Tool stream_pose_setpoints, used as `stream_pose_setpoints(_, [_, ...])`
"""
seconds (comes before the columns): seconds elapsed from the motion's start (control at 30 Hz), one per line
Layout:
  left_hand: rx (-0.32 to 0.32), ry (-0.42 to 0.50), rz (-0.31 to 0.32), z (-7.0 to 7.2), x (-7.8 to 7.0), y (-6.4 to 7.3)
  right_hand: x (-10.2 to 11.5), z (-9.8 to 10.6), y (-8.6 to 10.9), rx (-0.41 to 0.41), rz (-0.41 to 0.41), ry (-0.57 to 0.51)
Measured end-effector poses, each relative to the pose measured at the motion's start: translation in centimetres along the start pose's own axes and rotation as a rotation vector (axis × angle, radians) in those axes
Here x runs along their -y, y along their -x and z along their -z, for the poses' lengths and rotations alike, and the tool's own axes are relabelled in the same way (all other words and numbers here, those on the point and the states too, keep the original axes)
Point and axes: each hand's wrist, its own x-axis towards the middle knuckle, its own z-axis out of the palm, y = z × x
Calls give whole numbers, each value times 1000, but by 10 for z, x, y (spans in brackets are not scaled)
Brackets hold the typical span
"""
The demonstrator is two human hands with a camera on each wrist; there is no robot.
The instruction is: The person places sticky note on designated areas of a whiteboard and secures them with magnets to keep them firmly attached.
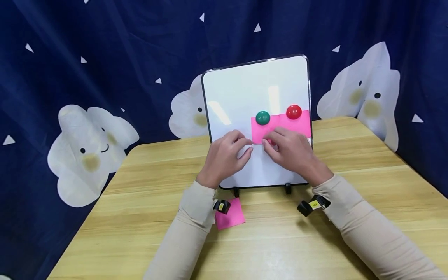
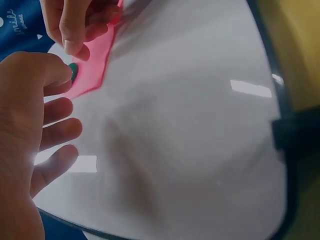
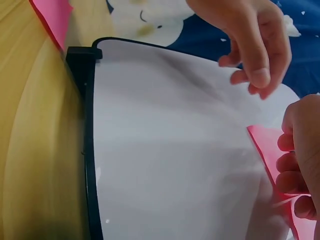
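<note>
A whiteboard with a black frame stands tilted back on small feet. On its right half are two pink sticky notes, side by side, with a green round magnet and a red round magnet on their upper edges. Just left of the notes is my left hand, thumb and index finger apart and nothing between them. My right hand overlaps the notes' lower edge, fingers bent and thumb close to the index fingertip. I cannot tell whether it pinches anything.
Another pink sticky note lies on the wooden table in front of the board, partly behind the left wrist's camera. A dark blue curtain with white clouds hangs behind the table.
</note>
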Motion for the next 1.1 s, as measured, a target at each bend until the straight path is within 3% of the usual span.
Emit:
stream_pose_setpoints(0.2, [50,27,28,0,1,21,7,-6,2,42,-14,-13])
stream_pose_setpoints(0.5, [74,60,-4,6,6,41,28,-19,6,142,-50,-96])
stream_pose_setpoints(0.7, [148,212,104,14,10,55,42,-29,10,198,5,-137])
stream_pose_setpoints(0.8, [155,293,157,17,13,60,47,-32,12,214,31,-160])
stream_pose_setpoints(0.97, [142,300,177,21,19,70,55,-39,14,232,72,-209])
stream_pose_setpoints(1.1, [165,289,171,24,24,74,63,-42,15,283,87,-245])
